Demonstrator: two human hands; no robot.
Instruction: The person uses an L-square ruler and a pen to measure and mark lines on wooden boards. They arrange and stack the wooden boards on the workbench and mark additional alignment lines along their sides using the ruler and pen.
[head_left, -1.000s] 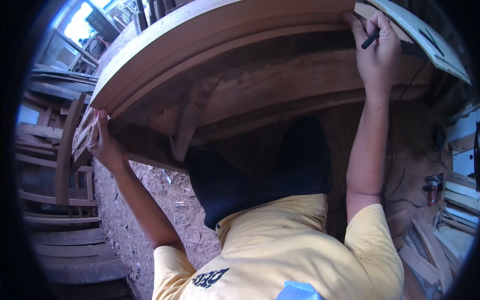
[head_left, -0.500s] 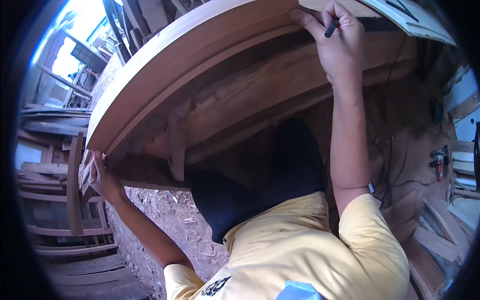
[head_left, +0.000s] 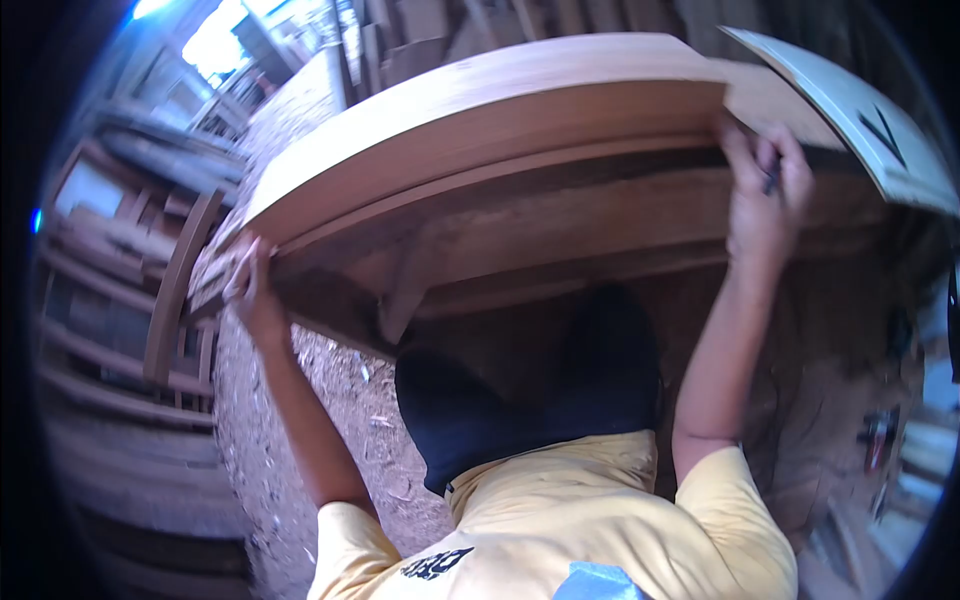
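Observation:
A pale wooden plank (head_left: 480, 130) lies lengthwise across the workbench (head_left: 560, 235) in front of me. My left hand (head_left: 260, 300) is at the plank's left end, with its fingers closed at the corner. My right hand (head_left: 768, 205) is at the plank's right end, its thumb and forefinger near the end face. A slim black marker (head_left: 771, 178) is held in that same right hand, its tip pointing down toward me. Motion blur softens both hands' fingertips.
A white panel with a black check-like mark (head_left: 885, 140) juts in at the upper right. Stacked wooden frames (head_left: 120, 320) stand on the left. A power tool (head_left: 880, 438) lies on the ground at right. Wood shavings litter the floor (head_left: 335, 440).
My view has shifted, so the plank sits lower and farther right in the picture. Both hands remain at the plank's ends, and the marker is still in my right hand.

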